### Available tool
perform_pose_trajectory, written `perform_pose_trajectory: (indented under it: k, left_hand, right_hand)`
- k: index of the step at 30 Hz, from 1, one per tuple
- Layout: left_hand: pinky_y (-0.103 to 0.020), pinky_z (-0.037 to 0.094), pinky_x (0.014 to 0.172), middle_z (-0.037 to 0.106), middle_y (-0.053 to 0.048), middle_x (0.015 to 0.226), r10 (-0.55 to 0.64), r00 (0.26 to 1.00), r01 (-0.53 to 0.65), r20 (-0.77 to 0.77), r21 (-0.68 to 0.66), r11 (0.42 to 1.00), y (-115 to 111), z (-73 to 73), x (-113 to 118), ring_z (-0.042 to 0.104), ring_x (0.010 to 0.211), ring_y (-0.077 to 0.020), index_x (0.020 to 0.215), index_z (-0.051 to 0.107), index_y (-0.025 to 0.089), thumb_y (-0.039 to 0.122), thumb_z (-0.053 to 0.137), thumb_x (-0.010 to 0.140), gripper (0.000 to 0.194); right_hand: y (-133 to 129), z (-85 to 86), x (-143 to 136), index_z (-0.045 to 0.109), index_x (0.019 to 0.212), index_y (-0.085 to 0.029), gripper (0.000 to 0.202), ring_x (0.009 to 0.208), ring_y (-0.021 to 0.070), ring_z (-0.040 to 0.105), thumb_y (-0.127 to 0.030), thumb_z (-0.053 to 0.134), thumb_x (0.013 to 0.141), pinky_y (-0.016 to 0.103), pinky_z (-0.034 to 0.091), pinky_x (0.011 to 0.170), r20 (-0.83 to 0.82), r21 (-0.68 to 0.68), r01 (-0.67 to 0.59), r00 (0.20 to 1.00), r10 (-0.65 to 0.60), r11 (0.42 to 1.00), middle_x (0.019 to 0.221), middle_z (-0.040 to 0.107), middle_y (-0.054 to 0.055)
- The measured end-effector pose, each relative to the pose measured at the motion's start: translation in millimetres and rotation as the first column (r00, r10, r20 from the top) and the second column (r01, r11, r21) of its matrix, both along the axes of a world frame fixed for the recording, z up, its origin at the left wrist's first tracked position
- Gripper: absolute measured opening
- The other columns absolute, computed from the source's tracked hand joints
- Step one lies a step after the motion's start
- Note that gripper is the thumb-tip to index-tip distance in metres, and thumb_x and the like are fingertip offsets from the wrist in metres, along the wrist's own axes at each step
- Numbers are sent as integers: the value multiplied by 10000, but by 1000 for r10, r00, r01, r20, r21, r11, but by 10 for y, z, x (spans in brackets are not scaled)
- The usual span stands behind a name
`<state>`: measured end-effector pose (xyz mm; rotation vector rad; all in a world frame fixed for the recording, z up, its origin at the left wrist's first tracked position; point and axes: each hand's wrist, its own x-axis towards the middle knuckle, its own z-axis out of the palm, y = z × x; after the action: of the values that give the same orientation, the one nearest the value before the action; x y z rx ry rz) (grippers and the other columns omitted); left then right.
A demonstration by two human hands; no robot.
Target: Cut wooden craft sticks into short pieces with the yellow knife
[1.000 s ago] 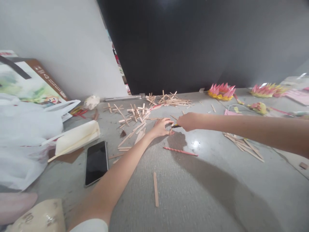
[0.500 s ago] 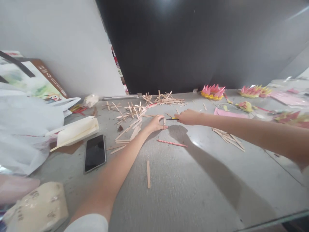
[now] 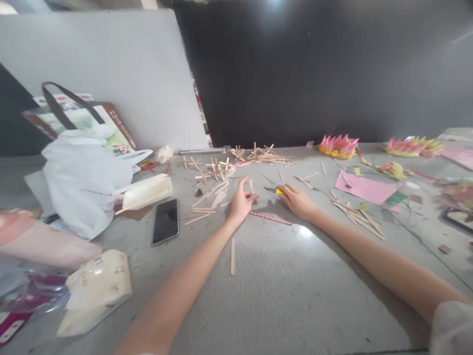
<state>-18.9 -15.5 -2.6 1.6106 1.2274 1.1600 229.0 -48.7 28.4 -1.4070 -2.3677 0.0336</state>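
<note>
My left hand is at the middle of the grey table, its thumb and fingers closed on a short wooden stick that stands up between them. To its right, my right hand rests low over the table, wrapped round a yellow utility knife whose dark blade points left. A pink-and-white twisted strip lies just below both hands. Nearer to me lies a single craft stick. Behind and left of my left hand are heaped craft sticks.
At the left are a black phone, a white plastic bag and a tissue pack. Pink-and-yellow paper crowns stand at the back right. Pink paper and more sticks lie at the right.
The view has shifted, showing more of the left side. My right hand has drawn back from my left hand and toward me, with the knife still in it.
</note>
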Motion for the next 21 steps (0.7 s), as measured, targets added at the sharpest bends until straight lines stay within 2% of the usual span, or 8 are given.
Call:
perform_pose_trajectory:
  k: [3, 5, 7, 11, 16, 18, 20, 21]
  left_hand:
    - [-322, 611, 688, 783, -54, 831, -76, 982, 106, 174, -174, 979, -253, -4, -18, 770, 709, -218, 1291, 539, 183, 346, 756, 869, 502]
    - [-331, 614, 691, 787, -64, 841, -126, 962, 170, 242, -169, 971, -401, -10, -19, 763, 682, -215, 1159, 590, 189, 424, 772, 859, 423]
    - [-328, 607, 688, 785, -61, 824, -118, 957, 155, 263, -124, 980, -505, -19, -11, 754, 660, -210, 1079, 609, 189, 484, 772, 855, 405]
    - [-295, 576, 676, 771, -20, 747, -163, 964, 184, 209, -88, 979, -540, -12, 26, 749, 668, -206, 1208, 541, 191, 481, 827, 812, 569]
    - [-261, 551, 663, 767, -14, 756, -201, 951, 219, 234, -55, 974, -478, 12, 61, 741, 658, -181, 1385, 460, 187, 430, 801, 850, 679]
    - [-248, 540, 656, 757, -5, 740, -209, 953, 222, 219, -40, 974, -485, 11, 62, 728, 641, -167, 1423, 448, 180, 402, 788, 859, 695]
    - [-243, 539, 648, 752, -2, 737, -195, 959, 209, 206, -48, 977, -500, 5, 61, 717, 626, -158, 1417, 459, 170, 374, 776, 863, 669]
    - [-244, 541, 643, 750, -2, 734, -184, 962, 198, 202, -54, 979, -505, 1, 60, 711, 619, -155, 1409, 465, 165, 359, 769, 866, 652]
  right_hand:
    - [-136, -85, -15, 530, 1412, -220, 383, 1107, 278, 612, -334, 316, 1117, 385, 459, 971, -96, 58, -35, 995, 40, 998, 1183, 638, 136]
    - [-203, -105, -43, 537, 1411, -210, 378, 1109, 284, 594, -319, 334, 1111, 406, 456, 989, -144, 94, -72, 986, 85, 993, 1181, 627, 143]
    - [-256, -125, -86, 553, 1388, -185, 365, 1084, 278, 591, -280, 344, 1105, 405, 469, 973, -189, 126, -146, 967, 168, 981, 1171, 628, 150]
    - [-292, -190, -157, 602, 1327, -215, 309, 1043, 283, 595, -258, 427, 1077, 419, 492, 927, -204, 137, -262, 936, 286, 955, 1154, 640, 142]
    - [-262, -223, -150, 598, 1341, -222, 332, 1026, 298, 592, -253, 407, 1071, 464, 505, 907, -304, 166, -280, 898, 319, 945, 1117, 621, 145]
    - [-286, -149, -154, 574, 1364, -229, 345, 1000, 274, 605, -274, 379, 1083, 437, 523, 878, -364, 188, -280, 871, 331, 941, 1098, 608, 127]
    - [-362, 2, -164, 553, 1376, -237, 344, 926, 247, 608, -344, 399, 1088, 412, 533, 825, -443, 227, -275, 825, 350, 934, 1050, 598, 96]
    - [-423, 100, -164, 573, 1351, -240, 337, 837, 232, 594, -391, 458, 1073, 405, 530, 777, -556, 266, -266, 743, 373, 927, 962, 583, 66]
